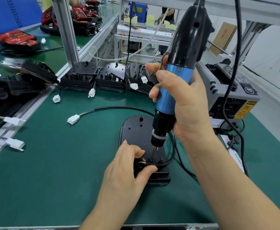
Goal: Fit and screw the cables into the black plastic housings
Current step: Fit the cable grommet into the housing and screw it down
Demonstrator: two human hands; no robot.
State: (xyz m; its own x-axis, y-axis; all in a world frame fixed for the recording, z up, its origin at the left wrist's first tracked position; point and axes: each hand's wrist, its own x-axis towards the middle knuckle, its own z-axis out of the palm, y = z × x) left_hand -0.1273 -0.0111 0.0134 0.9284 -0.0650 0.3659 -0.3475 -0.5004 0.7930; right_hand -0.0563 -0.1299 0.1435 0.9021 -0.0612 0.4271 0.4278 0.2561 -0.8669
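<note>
Close to the bench's front edge, on the green mat [52, 180]: left hand [126, 168], fingers and thumb curled, pinching the wired end of the cable [119, 107] down into the near end of a black housing [136, 128]. Housing flat on the mat, rounded end pointing away.

Just above: right hand [185, 103] wrapped fully round the blue barrel of an electric screwdriver [174, 90], held nearly upright, bit [154, 152] down at a hole in the housing, just beside the left fingertips.

From the housing's right side, cable looping round the far end and leftward across the mat, ending in a loose white connector [73, 119].

Farther back: a row of more black housings [84, 72] side by side, each with a cable inside and a white plug [91, 93] hanging out in front. To the right, a grey machine [227, 92] with a yellow warning label.

Far left, on a conveyor belt [52, 58]: red-and-black units [18, 39]. Far right: a leaning cardboard box [224, 39], contents not visible.
</note>
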